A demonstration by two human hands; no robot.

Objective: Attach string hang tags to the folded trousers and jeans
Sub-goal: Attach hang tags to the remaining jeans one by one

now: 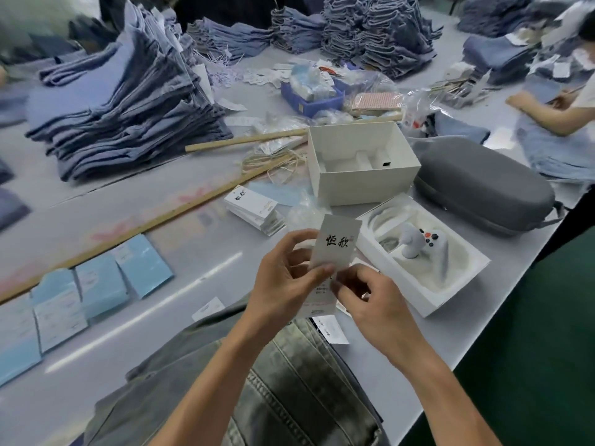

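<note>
Early in this piece, I judge: both hands pinch a white tag point(336, 244) above the grey jeans point(283, 381) on the tabletop point(180, 304), left grip point(286, 281) and right grip point(370, 300) holding its lower edge, no string visibly attached yet

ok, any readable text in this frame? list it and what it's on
"恒欣": black brush characters on the white hang tag held by both hands, left hand and right hand.
Stack of white tags: similar black characters on top, too small to confirm.
Lower tag print, blue cards, wooden ruler marks: too small or blurred to read.
</note>
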